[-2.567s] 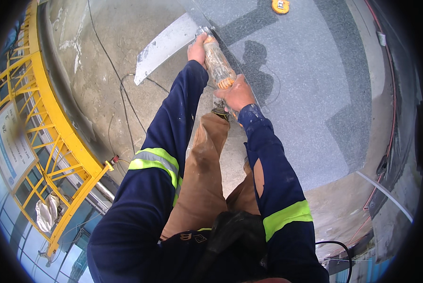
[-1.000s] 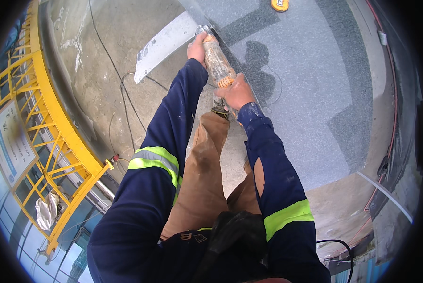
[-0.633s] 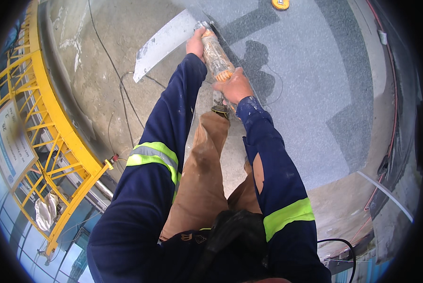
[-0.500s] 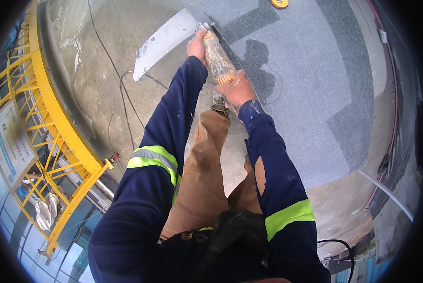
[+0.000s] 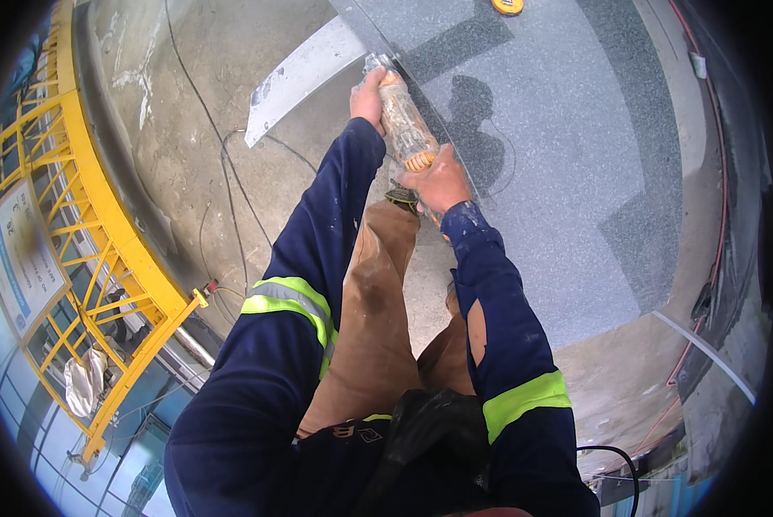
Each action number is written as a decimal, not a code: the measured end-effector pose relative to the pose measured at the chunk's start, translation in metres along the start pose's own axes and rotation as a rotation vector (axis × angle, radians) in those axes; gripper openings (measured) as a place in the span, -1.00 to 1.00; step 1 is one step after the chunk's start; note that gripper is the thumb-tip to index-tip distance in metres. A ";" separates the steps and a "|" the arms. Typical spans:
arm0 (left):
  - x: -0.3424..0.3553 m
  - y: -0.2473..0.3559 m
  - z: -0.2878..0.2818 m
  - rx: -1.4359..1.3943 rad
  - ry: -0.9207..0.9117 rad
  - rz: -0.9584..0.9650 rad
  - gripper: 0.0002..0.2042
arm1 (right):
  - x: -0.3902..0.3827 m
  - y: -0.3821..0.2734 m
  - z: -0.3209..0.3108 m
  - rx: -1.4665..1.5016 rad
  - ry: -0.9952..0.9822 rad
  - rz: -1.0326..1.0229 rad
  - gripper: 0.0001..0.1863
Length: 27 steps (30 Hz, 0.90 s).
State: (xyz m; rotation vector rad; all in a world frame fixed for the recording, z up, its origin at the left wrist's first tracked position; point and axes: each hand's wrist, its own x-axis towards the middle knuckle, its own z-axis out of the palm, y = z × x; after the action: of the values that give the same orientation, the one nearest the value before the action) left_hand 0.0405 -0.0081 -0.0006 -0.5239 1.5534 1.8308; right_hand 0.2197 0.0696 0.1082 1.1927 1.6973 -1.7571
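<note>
A dust-coated orange power tool, which looks like an angle grinder (image 5: 406, 121), lies along the edge of a speckled grey stone slab (image 5: 558, 198). Around its front end, near the metal head, my left hand (image 5: 369, 101) is closed. My right hand (image 5: 442, 181) grips the rear of the body, just behind the orange vents. The tool's head meets the slab edge beside a pale strip of stone (image 5: 304, 77); its disc is not clearly visible.
Dark cables (image 5: 223, 164) run over the concrete floor (image 5: 145, 52) at left. A yellow metal frame (image 5: 115, 224) with a sign stands further left. An orange-yellow round object, perhaps a tape measure (image 5: 508, 6), rests on the slab's far part. My shoe (image 5: 401, 197) is below the tool.
Both hands and the grinder have moved slightly nearer to me and to the right, along the slab edge. My grip looks the same.
</note>
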 end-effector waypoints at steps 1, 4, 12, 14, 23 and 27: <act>0.001 -0.001 -0.002 -0.002 -0.015 -0.007 -0.59 | -0.001 0.000 -0.001 0.002 -0.001 -0.002 -0.24; 0.008 -0.008 -0.007 -0.021 0.012 -0.015 -0.48 | -0.004 -0.002 -0.003 0.020 -0.007 0.003 -0.24; 0.013 -0.019 -0.016 -0.020 -0.006 -0.026 -0.33 | -0.010 0.003 -0.006 -0.007 -0.004 0.008 -0.23; 0.009 -0.020 -0.015 -0.003 0.003 -0.027 -0.33 | -0.012 0.005 -0.007 -0.007 -0.010 0.011 -0.23; -0.004 -0.025 -0.012 -0.010 0.015 -0.038 -0.35 | -0.021 0.013 -0.009 0.005 -0.001 0.026 -0.26; -0.010 -0.018 -0.004 0.046 0.030 -0.049 -0.45 | -0.019 0.010 -0.009 -0.008 -0.005 0.021 -0.25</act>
State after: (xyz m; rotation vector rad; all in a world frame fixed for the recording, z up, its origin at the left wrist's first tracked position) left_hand 0.0591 -0.0135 -0.0075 -0.5651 1.5845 1.7544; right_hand 0.2407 0.0715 0.1180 1.1977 1.6808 -1.7380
